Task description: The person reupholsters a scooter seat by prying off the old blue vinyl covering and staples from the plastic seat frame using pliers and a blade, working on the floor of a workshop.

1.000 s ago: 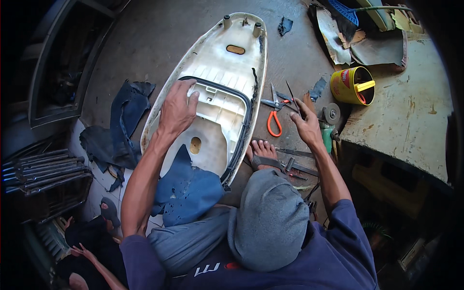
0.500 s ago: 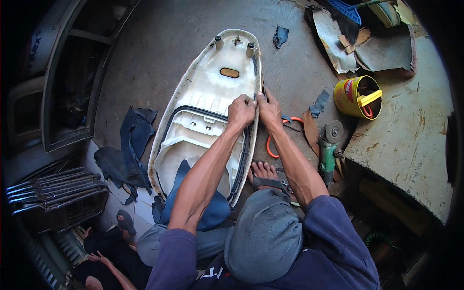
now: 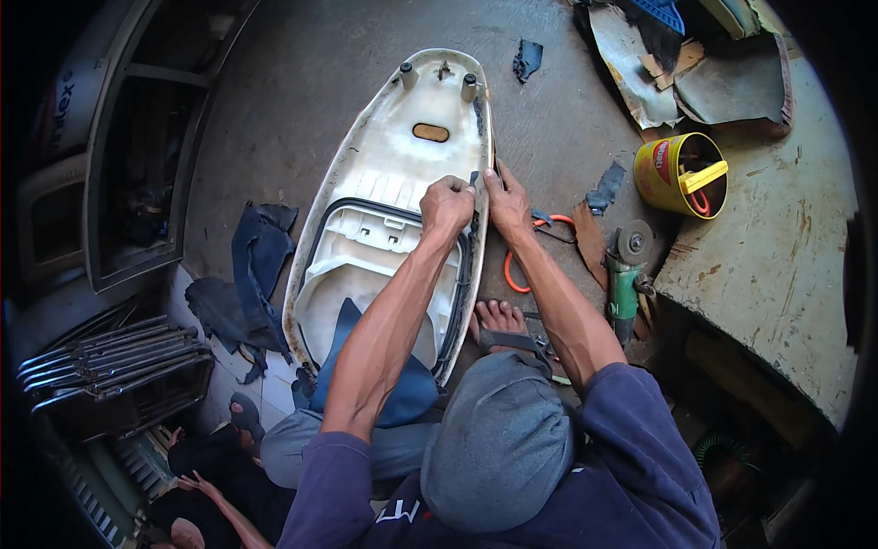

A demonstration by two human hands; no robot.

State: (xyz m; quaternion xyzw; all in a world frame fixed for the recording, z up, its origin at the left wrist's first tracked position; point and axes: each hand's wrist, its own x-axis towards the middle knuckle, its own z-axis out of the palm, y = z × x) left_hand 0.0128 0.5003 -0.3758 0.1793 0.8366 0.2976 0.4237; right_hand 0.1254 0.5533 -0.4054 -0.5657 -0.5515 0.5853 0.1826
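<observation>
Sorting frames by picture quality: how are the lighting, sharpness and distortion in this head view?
Head view: soft, even daylight, no harsh glare; the white seat base is bright but not blown out. Both hands, left hand and right hand, look sharp at its edge. Fisheye bends the shelf at left, and the corners fall to black.

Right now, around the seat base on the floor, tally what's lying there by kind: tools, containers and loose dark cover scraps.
Seat base, gripped at its right edge by the left hand and the right hand: 1
Orange-handled cutters: 1
Green angle grinder: 1
Yellow can: 1
Small dark scraps, one and another: 2
Large dark cover piece: 1
Total: 7
</observation>
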